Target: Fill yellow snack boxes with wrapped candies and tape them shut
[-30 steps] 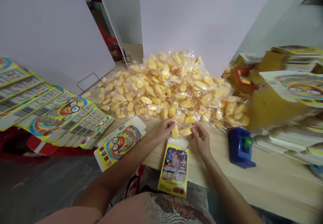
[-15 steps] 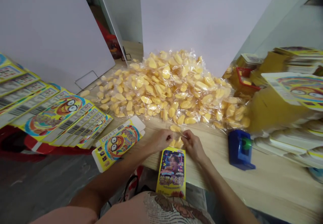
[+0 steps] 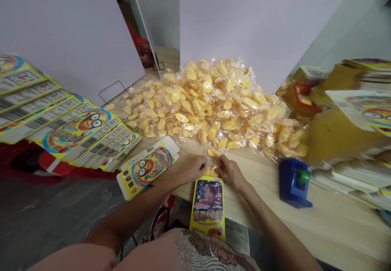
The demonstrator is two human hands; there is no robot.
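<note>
The yellow box (image 3: 208, 208) is jutting over the table (image 3: 262, 173) edge just below the left hand (image 3: 195, 169) and right hand (image 3: 230, 173), whose curled fingers are partly hiding wrapped sweets (image 3: 214, 152) — whether pinching any, I cannot tell. Beyond, a heap (image 3: 207, 104) of sweets is spreading, with a tape dispenser (image 3: 293, 181) sitting to the right. The box's long axis is pointing toward the heap.

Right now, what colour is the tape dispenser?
The tape dispenser is blue and green, clearest in head view.

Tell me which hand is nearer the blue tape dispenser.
Right. The right hand is apart from the tape dispenser, to its left; the left hand is farther left.
</note>
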